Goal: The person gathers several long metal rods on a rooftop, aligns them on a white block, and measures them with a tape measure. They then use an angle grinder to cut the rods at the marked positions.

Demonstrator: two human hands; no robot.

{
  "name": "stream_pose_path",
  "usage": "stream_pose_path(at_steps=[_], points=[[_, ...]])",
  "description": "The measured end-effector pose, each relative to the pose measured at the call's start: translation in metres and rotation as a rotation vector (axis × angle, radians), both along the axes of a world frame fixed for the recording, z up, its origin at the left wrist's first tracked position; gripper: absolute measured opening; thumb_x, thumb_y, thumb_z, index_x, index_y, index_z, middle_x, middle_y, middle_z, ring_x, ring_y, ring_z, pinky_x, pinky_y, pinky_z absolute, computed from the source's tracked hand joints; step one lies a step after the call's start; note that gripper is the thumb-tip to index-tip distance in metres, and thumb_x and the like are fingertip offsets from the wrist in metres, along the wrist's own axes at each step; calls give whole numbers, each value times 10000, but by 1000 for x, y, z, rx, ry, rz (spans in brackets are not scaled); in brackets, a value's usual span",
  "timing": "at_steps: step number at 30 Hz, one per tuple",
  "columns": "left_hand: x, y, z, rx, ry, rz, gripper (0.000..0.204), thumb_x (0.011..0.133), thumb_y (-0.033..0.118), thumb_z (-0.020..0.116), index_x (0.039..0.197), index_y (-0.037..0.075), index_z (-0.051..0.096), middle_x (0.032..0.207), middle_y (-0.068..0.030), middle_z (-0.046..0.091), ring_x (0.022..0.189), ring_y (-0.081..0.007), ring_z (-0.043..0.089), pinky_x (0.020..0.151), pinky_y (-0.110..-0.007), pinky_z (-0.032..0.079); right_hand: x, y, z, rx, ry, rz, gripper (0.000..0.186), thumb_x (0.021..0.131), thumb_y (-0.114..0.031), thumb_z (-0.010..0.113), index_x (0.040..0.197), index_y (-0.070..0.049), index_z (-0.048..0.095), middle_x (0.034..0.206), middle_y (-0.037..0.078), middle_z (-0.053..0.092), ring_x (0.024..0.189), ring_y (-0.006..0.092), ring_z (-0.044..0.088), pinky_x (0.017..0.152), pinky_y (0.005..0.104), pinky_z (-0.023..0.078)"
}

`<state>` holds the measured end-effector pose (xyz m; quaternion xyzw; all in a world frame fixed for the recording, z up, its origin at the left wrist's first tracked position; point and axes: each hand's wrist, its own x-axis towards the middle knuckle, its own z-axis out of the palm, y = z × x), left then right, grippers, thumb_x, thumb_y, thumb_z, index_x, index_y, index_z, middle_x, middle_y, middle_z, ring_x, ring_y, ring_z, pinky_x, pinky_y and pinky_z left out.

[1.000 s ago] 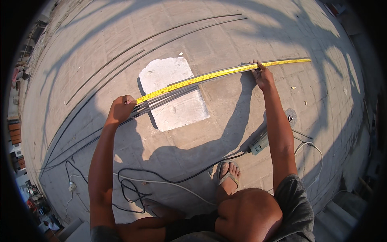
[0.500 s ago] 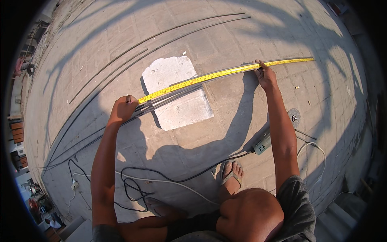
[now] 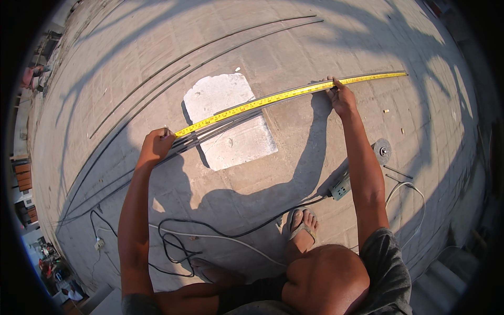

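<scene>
A yellow tape measure (image 3: pixel 283 96) is stretched out between my hands, its strip running past the right one to the far right. My left hand (image 3: pixel 157 144) is closed around the strip's left part; what else lies inside the fist is hidden. My right hand (image 3: pixel 342 98) pinches the strip, thumb on top, fingers underneath. Along the strip lie thin dark metal rods (image 3: pixel 227 126), crossing a pale flat stone block (image 3: pixel 244 144). I cannot tell whether the right fingers also grip a rod.
More long rods (image 3: pixel 236 47) lie on the paved ground beyond the block. An angle grinder (image 3: pixel 340 186) with a disc rests beside my right forearm, near short rod pieces (image 3: pixel 398 172). Black cable (image 3: pixel 210 224) loops by my sandalled feet. A person (image 3: pixel 34 77) is at the far left.
Both hands and the tape have shifted slightly left. The left thumb has changed position a little on the strip. The short rod pieces beside the grinder show more clearly.
</scene>
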<state>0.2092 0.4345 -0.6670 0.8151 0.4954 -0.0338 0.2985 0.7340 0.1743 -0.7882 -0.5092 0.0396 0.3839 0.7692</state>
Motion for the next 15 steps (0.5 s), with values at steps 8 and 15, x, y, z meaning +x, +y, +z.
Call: stream_pose_path(at_steps=[8, 15], points=[[-4, -3, 7, 48, -17, -38, 262, 883, 248, 666, 836, -10, 665, 725, -188, 645, 647, -243, 605, 648, -385, 474, -7, 1, 2, -18, -30, 40, 299, 1073, -160, 528, 1256, 75, 558, 1230, 181, 641, 1158, 311, 662, 995, 381, 588], [-13, -1, 12, 43, 10, -51, 273, 882, 258, 667, 847, -12, 673, 728, -193, 645, 656, -245, 612, 653, -385, 475, -16, 6, 7, -28, -38, 62, 287, 1071, -161, 532, 1252, 59, 563, 1207, 172, 652, 1145, 300, 668, 993, 394, 583]])
